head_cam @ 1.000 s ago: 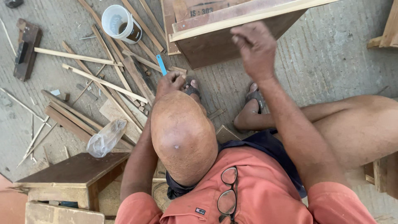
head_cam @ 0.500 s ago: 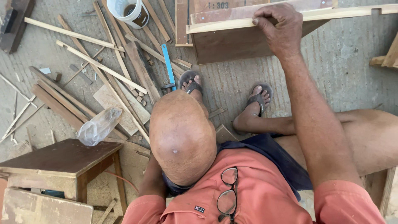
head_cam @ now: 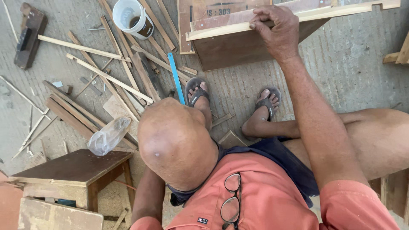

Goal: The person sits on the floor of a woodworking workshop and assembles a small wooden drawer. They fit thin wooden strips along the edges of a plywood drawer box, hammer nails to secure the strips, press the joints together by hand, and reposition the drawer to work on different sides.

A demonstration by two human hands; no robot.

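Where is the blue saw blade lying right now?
In the head view, the blue saw blade lies on the floor left of centre, among the wood strips, its lower end beside the sandalled foot.

Bright, even daylight from above; soft short shadows, sharp focus, no glare

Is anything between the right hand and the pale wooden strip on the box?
Nothing visible: the right hand already rests on the pale wooden strip atop the brown box. The left hand is hidden behind the head.
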